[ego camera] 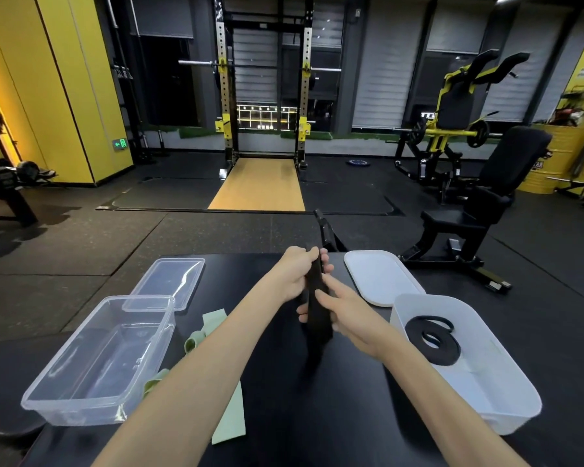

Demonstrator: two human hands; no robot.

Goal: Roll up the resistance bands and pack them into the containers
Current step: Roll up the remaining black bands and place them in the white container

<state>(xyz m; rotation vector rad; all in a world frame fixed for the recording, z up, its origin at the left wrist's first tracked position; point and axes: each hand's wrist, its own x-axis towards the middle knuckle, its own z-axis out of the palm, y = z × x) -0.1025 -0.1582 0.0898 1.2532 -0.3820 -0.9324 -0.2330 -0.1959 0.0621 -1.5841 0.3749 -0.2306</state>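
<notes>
A wide black resistance band (pixel 317 318) hangs upright above the middle of the black table (pixel 368 416). My left hand (pixel 297 276) grips its upper end, fingers curled round it. Lower down, my right hand (pixel 338 306) pinches the same band between thumb and fingers. A rolled black band (pixel 432 340) lies inside the white container (pixel 506 375) on the right. On the left stands a clear plastic container (pixel 95 365) with nothing in it. A pale green band (pixel 228 419) lies flat on the table, partly hidden under my left forearm.
A clear lid (pixel 169 281) leans on the clear container's far rim. A white lid (pixel 378 276) lies at the far right of the table. Beyond the table are a black gym seat (pixel 479 210), a squat rack (pixel 263 96) and a dumbbell rack (pixel 4 183).
</notes>
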